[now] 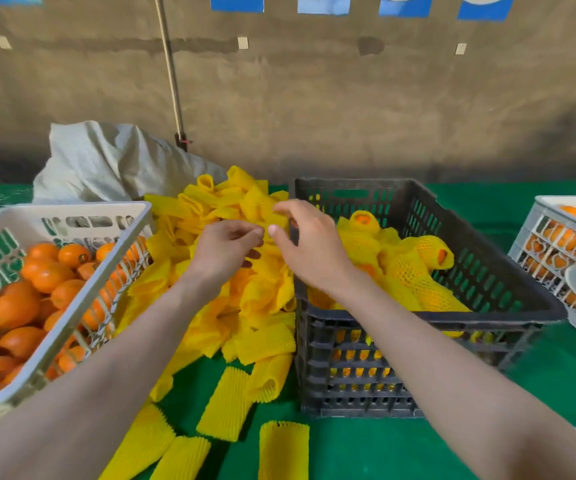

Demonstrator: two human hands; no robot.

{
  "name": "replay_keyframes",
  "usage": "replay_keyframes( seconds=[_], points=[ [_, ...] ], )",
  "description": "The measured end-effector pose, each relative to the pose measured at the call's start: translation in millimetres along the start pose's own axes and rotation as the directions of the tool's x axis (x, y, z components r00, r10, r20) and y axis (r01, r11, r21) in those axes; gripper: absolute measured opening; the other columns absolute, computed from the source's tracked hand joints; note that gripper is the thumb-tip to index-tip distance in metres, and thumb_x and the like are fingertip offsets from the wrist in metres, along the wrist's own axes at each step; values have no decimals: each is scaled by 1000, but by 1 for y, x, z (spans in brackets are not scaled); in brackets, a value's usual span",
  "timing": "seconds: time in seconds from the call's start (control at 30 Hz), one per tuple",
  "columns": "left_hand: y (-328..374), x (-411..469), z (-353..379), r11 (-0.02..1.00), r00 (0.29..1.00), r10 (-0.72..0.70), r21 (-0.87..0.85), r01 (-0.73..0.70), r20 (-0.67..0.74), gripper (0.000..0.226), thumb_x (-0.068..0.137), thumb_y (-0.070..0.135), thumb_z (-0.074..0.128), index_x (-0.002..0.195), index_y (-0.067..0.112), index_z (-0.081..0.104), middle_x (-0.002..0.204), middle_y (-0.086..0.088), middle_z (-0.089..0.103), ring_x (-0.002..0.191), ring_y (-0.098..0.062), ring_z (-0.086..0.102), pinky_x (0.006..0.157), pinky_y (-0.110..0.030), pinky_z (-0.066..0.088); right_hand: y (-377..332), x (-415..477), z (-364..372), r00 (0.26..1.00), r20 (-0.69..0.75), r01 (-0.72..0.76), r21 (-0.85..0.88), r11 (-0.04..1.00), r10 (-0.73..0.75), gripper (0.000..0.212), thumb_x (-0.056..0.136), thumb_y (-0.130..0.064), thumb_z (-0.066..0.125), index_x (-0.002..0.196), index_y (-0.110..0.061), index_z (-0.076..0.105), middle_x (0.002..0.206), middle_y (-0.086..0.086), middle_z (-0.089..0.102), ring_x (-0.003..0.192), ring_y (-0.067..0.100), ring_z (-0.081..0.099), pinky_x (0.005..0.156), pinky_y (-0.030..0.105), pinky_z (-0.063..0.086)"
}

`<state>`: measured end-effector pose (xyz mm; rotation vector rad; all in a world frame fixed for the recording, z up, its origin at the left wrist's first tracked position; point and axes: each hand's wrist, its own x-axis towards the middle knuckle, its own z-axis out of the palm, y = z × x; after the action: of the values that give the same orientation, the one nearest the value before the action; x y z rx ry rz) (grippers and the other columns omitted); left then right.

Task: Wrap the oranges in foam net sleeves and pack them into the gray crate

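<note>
Presently our left hand and right hand both pinch a foam net sleeve beside the gray crate.

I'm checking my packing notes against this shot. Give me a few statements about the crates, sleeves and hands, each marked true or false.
1. The gray crate already holds wrapped oranges. True.
2. The left hand and the right hand are both at the pile of foam net sleeves. True.
3. The white basket on the left is empty. False: it is full of bare oranges.
4. The foam net sleeves are blue. False: they are yellow.
5. The table cover is red. False: it is green.
</note>
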<state>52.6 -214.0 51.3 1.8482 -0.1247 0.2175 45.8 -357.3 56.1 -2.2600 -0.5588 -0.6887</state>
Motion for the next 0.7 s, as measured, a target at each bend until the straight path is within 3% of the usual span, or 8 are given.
replay_keyframes(
  seconds=[0.1, 0.2, 0.3, 0.43, 0.5, 0.57, 0.63, 0.7],
  points=[
    [-24, -12, -39, 997, 995, -71, 35, 74, -69, 19, 93, 8, 57, 79, 17, 68, 73, -3, 66, 60, -9, 61, 57, -26, 49, -40, -19, 40, 991, 113, 55, 127, 990, -69, 31, 89, -14, 59, 119, -5, 57, 119, 12, 59, 110, 21, 51, 91, 20, 33],
    [-52, -25, -77, 979, 985, -139, 135, 152, -100, 16, 91, 0, 55, 94, 8, 68, 80, -5, 67, 67, -16, 62, 63, -33, 53, -55, -37, 97, 951, 309, -34, 159, 987, -17, 38, 88, -10, 58, 125, -4, 51, 124, 16, 57, 116, 27, 50, 96, 30, 34],
    [-70, -38, -110, 958, 981, -158, 221, 180, -115, 10, 93, 8, 58, 94, 12, 67, 83, -4, 68, 70, -17, 65, 67, -38, 55, -56, -52, 155, 871, 477, -162, 55, 985, 116, 41, 88, -11, 58, 126, -1, 45, 123, 20, 56, 116, 34, 51, 93, 39, 39],
    [-77, -50, -143, 964, 980, -156, 198, 179, -125, 8, 93, 11, 59, 95, 12, 66, 84, -5, 67, 69, -15, 64, 67, -38, 55, -55, -70, 221, 718, 661, -193, -111, 975, 218, 49, 93, -20, 55, 133, 1, 37, 136, 19, 48, 123, 33, 47, 95, 36, 38],
    [-78, -55, -157, 968, 985, -143, 192, 160, -98, 8, 95, 12, 58, 98, 12, 65, 89, -5, 66, 72, -15, 65, 67, -37, 55, -57, -75, 246, 617, 704, -278, -222, 935, 351, 61, 94, -30, 53, 142, -4, 27, 142, 17, 43, 127, 32, 44, 97, 35, 38],
    [-78, -59, -169, 975, 990, -125, 175, 135, -67, 10, 95, 13, 57, 101, 13, 64, 94, -5, 65, 77, -16, 65, 67, -34, 55, -58, -79, 267, 565, 700, -314, -307, 898, 436, 67, 94, -37, 53, 144, -4, 24, 142, 16, 43, 128, 33, 44, 95, 35, 41],
    [-79, -61, -181, 980, 993, -101, 168, 110, -62, 11, 95, 12, 56, 102, 12, 65, 95, -6, 65, 77, -16, 64, 67, -31, 55, -56, -83, 281, 579, 672, -245, -398, 884, 463, 57, 95, -34, 52, 139, -3, 33, 139, 15, 47, 126, 31, 47, 95, 35, 42],
    [-80, -60, -194, 982, 995, -77, 165, 87, -69, 13, 96, 9, 55, 104, 11, 65, 96, -5, 66, 77, -14, 65, 68, -28, 56, -53, -80, 284, 614, 629, -205, -456, 866, 477, 34, 96, -20, 49, 126, -5, 49, 130, 14, 55, 117, 30, 54, 89, 32, 46]
  ],
)
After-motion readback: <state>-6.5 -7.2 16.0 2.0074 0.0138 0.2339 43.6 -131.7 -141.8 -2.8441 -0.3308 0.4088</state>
